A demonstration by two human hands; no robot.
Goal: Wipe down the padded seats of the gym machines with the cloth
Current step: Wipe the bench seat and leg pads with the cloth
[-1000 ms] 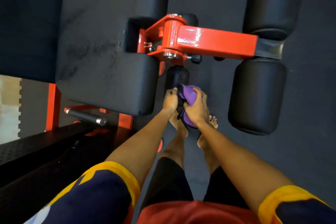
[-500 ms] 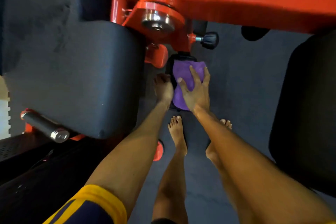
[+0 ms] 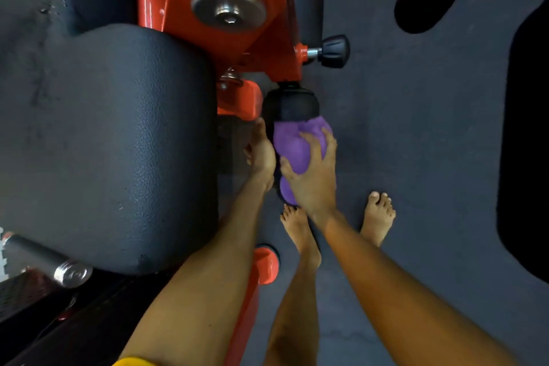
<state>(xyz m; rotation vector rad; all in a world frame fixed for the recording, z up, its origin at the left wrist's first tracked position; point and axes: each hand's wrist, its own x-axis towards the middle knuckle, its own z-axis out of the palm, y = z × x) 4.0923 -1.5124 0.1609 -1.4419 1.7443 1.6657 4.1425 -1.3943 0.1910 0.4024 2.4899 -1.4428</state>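
Note:
A purple cloth point(image 3: 294, 147) is wrapped over a small black padded roller point(image 3: 289, 107) that hangs below the orange machine arm point(image 3: 267, 47). My right hand point(image 3: 315, 178) grips the cloth around the roller, fingers spread and curled over it. Beside it, my left hand point(image 3: 261, 154) rests against the roller's left side, fingers pointing up; whether they curl behind the pad is hidden. A large black padded seat point(image 3: 118, 142) fills the left of the view.
A black knob point(image 3: 332, 51) sticks out right of the orange frame. A chrome-tipped bar point(image 3: 44, 261) lies at lower left. Another big black pad point(image 3: 525, 142) runs down the right edge. My bare feet point(image 3: 377, 217) stand on the grey floor under the roller.
The camera has come much closer to the roller. My right hand has slid the cloth along the pad, and its fingers now curl further round it. The left hand stays beside the roller.

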